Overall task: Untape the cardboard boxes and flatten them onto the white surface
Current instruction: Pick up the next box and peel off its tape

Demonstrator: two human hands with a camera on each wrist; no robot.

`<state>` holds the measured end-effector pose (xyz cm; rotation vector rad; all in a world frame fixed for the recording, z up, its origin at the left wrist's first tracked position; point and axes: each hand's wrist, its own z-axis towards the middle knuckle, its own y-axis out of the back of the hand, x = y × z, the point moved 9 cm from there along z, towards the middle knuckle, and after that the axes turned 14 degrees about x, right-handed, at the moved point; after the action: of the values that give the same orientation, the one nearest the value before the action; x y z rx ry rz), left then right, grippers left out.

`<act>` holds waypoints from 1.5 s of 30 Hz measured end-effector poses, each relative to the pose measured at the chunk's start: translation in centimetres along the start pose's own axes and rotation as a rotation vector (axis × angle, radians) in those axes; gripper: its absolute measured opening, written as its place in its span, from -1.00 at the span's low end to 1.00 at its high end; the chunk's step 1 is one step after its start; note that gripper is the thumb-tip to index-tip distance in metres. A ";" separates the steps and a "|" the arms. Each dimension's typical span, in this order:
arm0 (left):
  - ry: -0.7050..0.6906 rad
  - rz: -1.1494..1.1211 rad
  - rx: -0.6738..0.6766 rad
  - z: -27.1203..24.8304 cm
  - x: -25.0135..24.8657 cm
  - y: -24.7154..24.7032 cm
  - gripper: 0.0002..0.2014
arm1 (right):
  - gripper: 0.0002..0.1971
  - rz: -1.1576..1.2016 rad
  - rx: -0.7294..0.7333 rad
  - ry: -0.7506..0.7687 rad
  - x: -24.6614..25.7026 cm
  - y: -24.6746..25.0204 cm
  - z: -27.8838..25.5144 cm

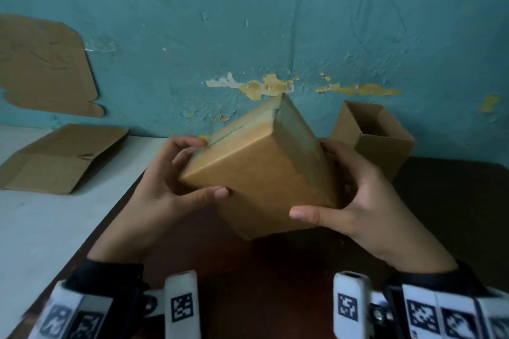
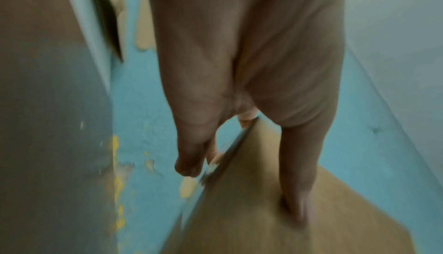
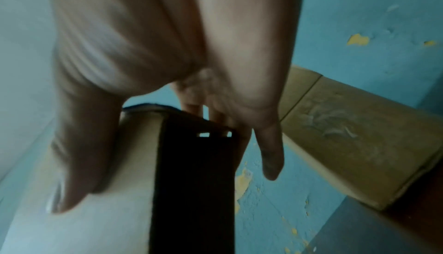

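Behind everything stands the teal wall [image 1: 275, 22], its paint flaking to yellow patches, with a flat cardboard cutout [image 1: 44, 66] against it at the far left. In front of you the dark brown table [image 1: 248, 270] takes up the middle and right, and the white surface [image 1: 41, 223] adjoins its left edge. On the far part of that white surface lies a flattened cardboard box [image 1: 60, 159], opened out and lying flat. At the far right corner of the dark table, close to the wall, an open cardboard box [image 1: 377, 137] stands upright with its mouth facing up. You hold the closed cardboard box [image 1: 261, 173] tilted in the air above the middle of the dark table, clear of it, one corner pointing up toward the wall and a taped seam running along its upper left face. Your left hand [image 1: 165, 187] grips the box's left side: the thumb lies across the near face and the fingers [image 2: 189, 159] curl over the upper left edge beside the seam. Your right hand [image 1: 355, 198] grips the right side, with the thumb stretched along the near lower edge and the fingers [image 3: 271, 156] spread behind the box's right face. The right wrist view shows the open box just beside that hand, not touching it.
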<state>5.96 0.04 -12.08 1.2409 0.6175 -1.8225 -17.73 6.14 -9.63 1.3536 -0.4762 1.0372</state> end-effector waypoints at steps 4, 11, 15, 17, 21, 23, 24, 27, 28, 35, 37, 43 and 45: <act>-0.033 -0.012 0.040 0.0 -1.0 -0.6 -0.33 | -0.04 -0.223 -0.146 0.091 1.2 1.3 -0.5; -0.176 -0.009 0.069 0.0 -3.7 -2.9 -0.55 | 0.02 -0.462 -0.083 0.143 2.5 0.0 -0.4; -0.145 0.113 0.125 0.4 -2.7 -3.5 -0.72 | 0.02 -0.525 -0.054 0.151 2.8 -0.7 -0.2; -0.127 0.182 0.137 0.4 -2.2 -3.4 -0.79 | 0.00 -0.531 -0.042 0.152 3.0 -0.8 -0.3; -0.110 0.220 0.147 0.2 -2.0 -3.2 -0.75 | -0.03 -0.510 -0.049 0.126 3.0 -0.7 -0.3; -0.108 0.239 0.149 0.2 -2.2 -3.2 -0.71 | -0.06 -0.508 -0.053 0.130 3.2 -0.8 -0.3; -0.104 0.243 0.152 0.2 -2.3 -3.2 -0.71 | -0.07 -0.508 -0.054 0.130 3.2 -0.8 -0.3; -0.097 0.274 0.148 0.2 -2.6 -3.3 -0.76 | -0.07 -0.521 -0.054 0.138 3.4 -0.8 -0.3; -0.099 0.290 0.133 0.1 -2.8 -3.3 -0.79 | -0.07 -0.522 -0.052 0.142 3.4 -0.8 -0.3; -0.069 0.435 0.073 0.2 -3.4 -3.3 -0.86 | -0.08 -0.540 -0.048 0.156 3.8 -1.2 -0.3; -0.054 0.429 0.091 0.2 -3.6 -4.0 -0.85 | -0.08 -0.552 -0.048 0.155 4.0 -1.4 -0.3; -0.036 0.482 0.097 0.3 -3.5 -4.5 -0.95 | -0.09 -0.567 -0.052 0.152 4.1 -1.5 -0.4; -0.038 0.520 0.088 0.4 -3.6 -4.7 -0.94 | -0.09 -0.565 -0.057 0.146 4.1 -1.4 -0.4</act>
<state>2.42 3.61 -8.85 1.2778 0.1670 -1.4410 -14.60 7.98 -7.25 1.2478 -0.0035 0.6399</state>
